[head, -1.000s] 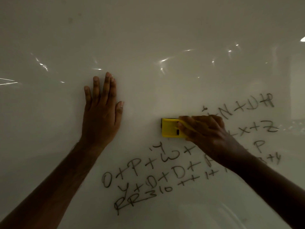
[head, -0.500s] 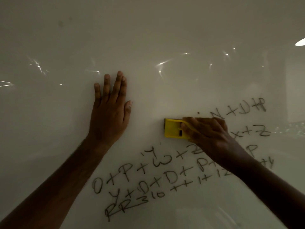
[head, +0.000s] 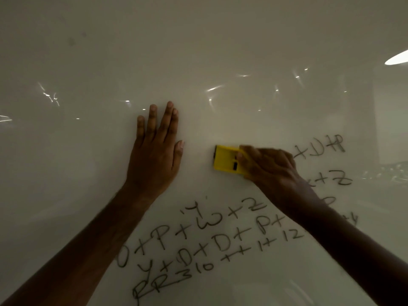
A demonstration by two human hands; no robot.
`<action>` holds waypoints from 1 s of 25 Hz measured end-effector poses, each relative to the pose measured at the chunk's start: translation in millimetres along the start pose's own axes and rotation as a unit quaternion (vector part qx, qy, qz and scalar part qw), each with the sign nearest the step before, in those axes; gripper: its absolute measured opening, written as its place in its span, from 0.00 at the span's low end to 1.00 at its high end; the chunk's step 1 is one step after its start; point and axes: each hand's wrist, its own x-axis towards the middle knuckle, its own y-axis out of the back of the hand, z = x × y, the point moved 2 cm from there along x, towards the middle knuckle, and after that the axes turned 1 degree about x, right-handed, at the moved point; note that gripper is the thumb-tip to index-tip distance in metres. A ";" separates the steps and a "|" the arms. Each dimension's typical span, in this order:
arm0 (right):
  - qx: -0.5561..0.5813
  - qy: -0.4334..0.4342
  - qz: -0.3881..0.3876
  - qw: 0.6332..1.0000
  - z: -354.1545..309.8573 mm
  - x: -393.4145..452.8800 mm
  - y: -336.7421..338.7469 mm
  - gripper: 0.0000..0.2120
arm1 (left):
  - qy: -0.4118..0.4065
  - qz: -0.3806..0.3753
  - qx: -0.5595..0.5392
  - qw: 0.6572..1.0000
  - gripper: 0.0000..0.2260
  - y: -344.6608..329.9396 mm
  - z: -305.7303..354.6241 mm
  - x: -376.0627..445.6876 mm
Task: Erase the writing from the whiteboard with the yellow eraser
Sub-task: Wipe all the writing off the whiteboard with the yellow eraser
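Observation:
A glossy whiteboard (head: 198, 51) fills the view. My right hand (head: 271, 168) grips the yellow eraser (head: 225, 160) and holds it flat against the board, right of centre. My left hand (head: 156, 155) rests flat on the board with straight fingers, to the left of the eraser. Black handwriting (head: 212, 239) of letters, plus signs and numbers runs in several slanted rows below both hands. More writing (head: 320, 149) shows to the right of my right hand, partly hidden by the hand and forearm.
The upper half of the whiteboard is bare, with small light reflections (head: 214, 88) across it. A bright lamp reflection (head: 397, 58) sits at the upper right edge.
The eraser has wiped the "N" and small marks in the top row of writing at the right. The view has shifted, so both hands and the text sit differently in frame.

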 end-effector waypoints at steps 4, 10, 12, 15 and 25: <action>-0.016 0.001 -0.031 0.999 22.4 -23.9 16.7 0.33 | -0.002 0.000 0.004 1.000 0.30 0.7 0.7 0.4; -0.001 -0.107 0.020 0.994 35.3 20.7 19.6 0.26 | -0.002 0.000 0.007 1.000 0.30 -1.5 4.7 2.6; -0.002 -0.080 0.007 0.997 23.4 -0.7 14.9 0.26 | -0.003 0.003 0.004 1.000 0.30 -1.3 5.6 2.3; -0.012 -0.059 -0.020 0.998 26.1 -45.0 18.8 0.29 | -0.006 0.009 0.003 1.000 0.30 -1.2 5.6 2.8; 0.003 -0.141 0.012 0.990 46.5 -2.8 20.6 0.26 | 0.004 0.015 -0.012 1.000 0.30 -2.6 10.1 5.9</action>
